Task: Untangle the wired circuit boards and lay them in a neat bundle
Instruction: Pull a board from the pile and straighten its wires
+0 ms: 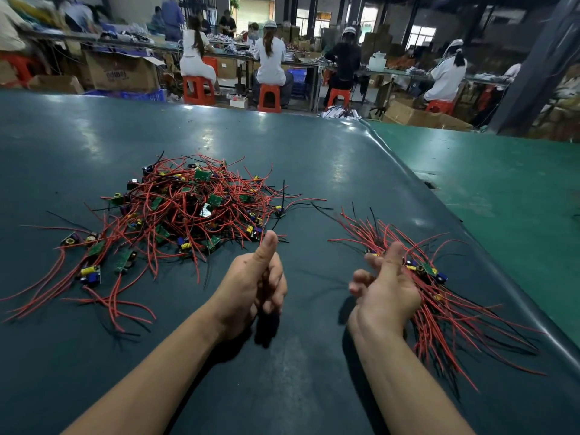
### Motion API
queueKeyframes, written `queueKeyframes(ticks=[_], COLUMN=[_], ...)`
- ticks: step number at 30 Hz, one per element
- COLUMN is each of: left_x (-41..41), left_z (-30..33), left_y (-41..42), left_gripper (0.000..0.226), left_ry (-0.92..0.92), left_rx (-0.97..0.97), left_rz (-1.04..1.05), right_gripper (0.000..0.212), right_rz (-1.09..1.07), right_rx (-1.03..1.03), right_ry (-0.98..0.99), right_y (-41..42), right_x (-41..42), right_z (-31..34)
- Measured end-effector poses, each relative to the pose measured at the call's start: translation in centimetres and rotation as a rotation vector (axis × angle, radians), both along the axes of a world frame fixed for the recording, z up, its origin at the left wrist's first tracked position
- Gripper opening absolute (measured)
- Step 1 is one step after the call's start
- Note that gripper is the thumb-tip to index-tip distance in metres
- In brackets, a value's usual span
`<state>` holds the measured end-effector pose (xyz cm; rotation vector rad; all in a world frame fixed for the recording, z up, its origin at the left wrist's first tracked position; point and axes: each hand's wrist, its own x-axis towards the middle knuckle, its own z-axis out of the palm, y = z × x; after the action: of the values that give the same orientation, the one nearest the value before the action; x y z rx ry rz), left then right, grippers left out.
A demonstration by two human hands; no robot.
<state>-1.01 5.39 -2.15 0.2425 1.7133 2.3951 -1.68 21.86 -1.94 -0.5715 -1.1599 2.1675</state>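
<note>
Your two bare forearms reach up from the bottom of the frame over the dark mat. Your left hand, at lower centre, stands on its edge with the thumb raised straight up and the other fingers curled into the palm; nothing shows in its grip, and it is clear of the wires. Your right hand, right of centre, lies palm-up and tilted, its fingers loosely bent and spread, its far side against the bundle; whether it holds any wire you cannot tell from here. That bundle sits at lower right, its long axis running from the frame's centre right down toward the lower right corner, boards gathered in the middle just beyond your right hand, red and black leads fanning out both ways. Farther up and left lies the tangled pile, a round heap of red wires and small green boards, with a few loose boards trailing leads toward the left edge. The pile and bundle are well apart. Beyond the mat's edge, at the top of the frame, workers sit on red stools at long benches, among cardboard boxes.
</note>
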Motion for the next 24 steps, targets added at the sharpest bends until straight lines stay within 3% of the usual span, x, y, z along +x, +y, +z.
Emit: queueKeyframes(ticks=[8,11,15,17,20,24], left_x=[0.0,0.3,0.0,-0.3,-1.2,-1.9], left_z=[0.3,0.4,-0.2,-0.2,-0.6,-1.7], left_y=[0.0,0.1,-1.6,-2.9,-4.1,-5.0], left_gripper=[0.06,0.057,0.056,0.041,0.02,0.039], left_ry=[-0.002,0.051,0.492,0.57,0.493,0.215], left_rx=[0.105,0.035,-0.581,-0.911,-1.239,-1.416], left_rz=[0.068,0.174,0.679,0.913,0.991,0.926], right_gripper=[0.018,0.022,0.029,0.032,0.034,0.034], right_rz=[0.072,0.186,0.247,0.25,0.274,0.305], right_rx=[-0.003,0.157,0.307,0.314,0.3,0.321], right_ry=[-0.075,-0.069,-0.029,-0.026,-0.031,-0.042], right_y=[0.1,-0.5,-1.1,-1.1,-1.1,-1.2], right_x=[-0.4,-0.2,-0.2,-0.3,-0.3,-0.2], right_z=[0.0,0.0,-0.3,-0.4,-0.5,-0.5])
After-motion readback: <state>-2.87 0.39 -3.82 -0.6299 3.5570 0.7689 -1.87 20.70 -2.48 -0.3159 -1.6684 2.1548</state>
